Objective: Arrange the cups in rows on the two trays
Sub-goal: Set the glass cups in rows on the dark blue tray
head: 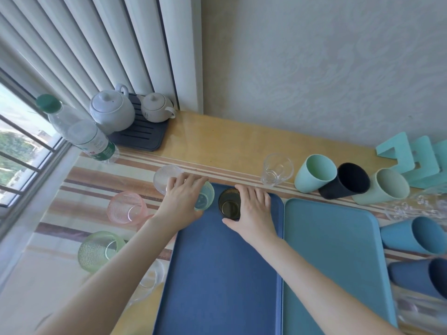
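Note:
Two trays lie side by side: a dark blue tray (pixel 217 274) on the left and a light blue tray (pixel 333 257) on the right. My left hand (pixel 181 201) grips a pale blue glass cup (pixel 205 198) at the dark tray's far left corner. My right hand (pixel 254 211) grips a dark green glass cup (pixel 228 205) right beside it on the same tray. Left of the tray stand a frosted clear cup (pixel 165 181), a pink cup (pixel 127 207), a green cup (pixel 98 250) and a clear cup (pixel 151 276) partly hidden by my arm.
Behind the trays stand a clear glass (pixel 277 169), a mint cup (pixel 314 172), a black cup (pixel 346 181) and a pale green cup (pixel 384 187). Blue cups (pixel 416 235) stand at the right edge. Two teapots (pixel 112 112) on a dark rack and a water bottle (pixel 79 129) occupy the far left.

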Available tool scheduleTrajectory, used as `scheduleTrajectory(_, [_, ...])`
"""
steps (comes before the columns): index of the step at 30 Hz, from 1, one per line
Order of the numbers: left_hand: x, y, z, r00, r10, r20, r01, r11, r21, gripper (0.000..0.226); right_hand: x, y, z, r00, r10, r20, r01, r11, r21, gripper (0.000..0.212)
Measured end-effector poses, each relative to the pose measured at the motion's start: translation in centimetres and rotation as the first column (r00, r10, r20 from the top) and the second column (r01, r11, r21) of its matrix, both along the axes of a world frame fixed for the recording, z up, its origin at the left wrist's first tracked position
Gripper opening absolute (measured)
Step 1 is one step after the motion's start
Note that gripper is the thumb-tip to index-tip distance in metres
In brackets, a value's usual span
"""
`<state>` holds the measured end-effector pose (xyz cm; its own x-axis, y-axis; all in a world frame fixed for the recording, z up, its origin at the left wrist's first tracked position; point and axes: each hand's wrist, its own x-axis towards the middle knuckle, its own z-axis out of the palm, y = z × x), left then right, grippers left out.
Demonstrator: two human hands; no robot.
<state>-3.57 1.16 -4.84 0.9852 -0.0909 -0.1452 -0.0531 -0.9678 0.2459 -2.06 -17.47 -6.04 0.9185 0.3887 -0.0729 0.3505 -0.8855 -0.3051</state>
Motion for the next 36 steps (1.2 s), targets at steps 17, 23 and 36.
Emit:
scheduleTrajectory(17, [0.0,5.9,3.1,0.98,0.192,-0.046,-0.196,0.973,-0.118,0.079,3.2,-3.0,3.4,0.999,-0.046,0.01,0.045,0.996,0.083,0.075])
scheduleTrajectory(23, [1.7,7.6,1.7,0.942,0.086,-0.323,-0.12,0.989,-0.087,0.101,6.7,-4.4,4.6,0.994,-0.092,0.06,0.087,0.992,0.094,0.057])
scheduleTrajectory(36, [2.7,7.8,4.5,0.979,0.174,-0.109,-0.191,0.967,-0.172,0.086,-6.1,9.2,2.5,0.852,0.478,-0.213,-0.427,0.871,0.243,0.077])
